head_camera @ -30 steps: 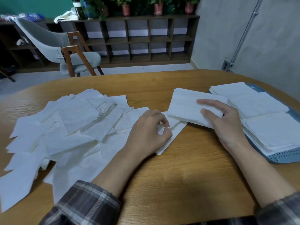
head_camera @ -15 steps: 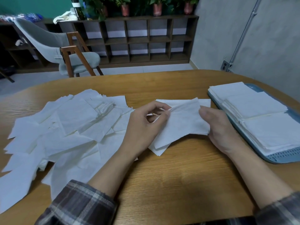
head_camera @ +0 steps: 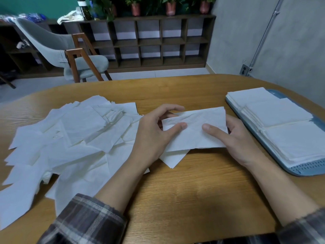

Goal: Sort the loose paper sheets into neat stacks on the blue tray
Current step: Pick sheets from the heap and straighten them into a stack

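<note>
A small bunch of white paper sheets (head_camera: 195, 132) is held just above the table's middle. My left hand (head_camera: 154, 136) pinches its left edge with thumb on top. My right hand (head_camera: 235, 140) grips its right edge, thumb lying across the top sheet. One lower sheet sticks out askew at the bottom. A wide heap of loose white sheets (head_camera: 70, 138) covers the table's left half. At the right, the blue tray (head_camera: 302, 170) carries three neat white stacks (head_camera: 277, 113) in a row.
The oval wooden table (head_camera: 193, 191) has bare wood in front of my hands and beyond them. A grey chair (head_camera: 70, 55) stands behind the table's far left edge. A dark shelf unit (head_camera: 149, 41) lines the back wall.
Both hands drew the bunch of sheets together from the table toward the middle and lifted it. The sheets turned from spread and tilted to nearly level between the hands.
</note>
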`<action>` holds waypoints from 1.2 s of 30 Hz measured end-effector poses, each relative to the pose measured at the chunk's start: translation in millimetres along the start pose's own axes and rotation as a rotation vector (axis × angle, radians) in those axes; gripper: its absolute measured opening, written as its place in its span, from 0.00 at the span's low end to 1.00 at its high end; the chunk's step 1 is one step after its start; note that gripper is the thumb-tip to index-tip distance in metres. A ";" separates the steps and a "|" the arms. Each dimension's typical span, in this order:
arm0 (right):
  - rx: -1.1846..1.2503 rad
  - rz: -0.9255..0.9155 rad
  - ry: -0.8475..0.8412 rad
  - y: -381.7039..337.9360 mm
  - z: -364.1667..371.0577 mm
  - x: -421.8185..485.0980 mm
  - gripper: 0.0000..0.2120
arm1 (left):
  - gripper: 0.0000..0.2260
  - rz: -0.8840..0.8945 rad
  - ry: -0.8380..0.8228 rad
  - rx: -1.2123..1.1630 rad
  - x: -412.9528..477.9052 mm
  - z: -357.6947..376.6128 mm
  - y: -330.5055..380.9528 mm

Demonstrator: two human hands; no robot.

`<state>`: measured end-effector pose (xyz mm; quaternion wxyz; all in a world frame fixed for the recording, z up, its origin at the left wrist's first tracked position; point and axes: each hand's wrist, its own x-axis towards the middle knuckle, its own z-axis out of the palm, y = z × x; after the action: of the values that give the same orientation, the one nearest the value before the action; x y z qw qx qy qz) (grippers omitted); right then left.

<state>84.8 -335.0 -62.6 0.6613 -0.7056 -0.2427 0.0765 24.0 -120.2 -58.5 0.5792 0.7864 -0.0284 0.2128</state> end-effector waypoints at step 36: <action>-0.171 -0.019 0.201 14.7 -16.5 11.9 0.15 | 0.44 -0.102 -0.234 0.291 -4.2 5.9 -11.2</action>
<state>105.8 -344.6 -72.4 0.6206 -0.7610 -0.1878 -0.0218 25.3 -122.9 -71.6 0.4624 0.8816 -0.0246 0.0919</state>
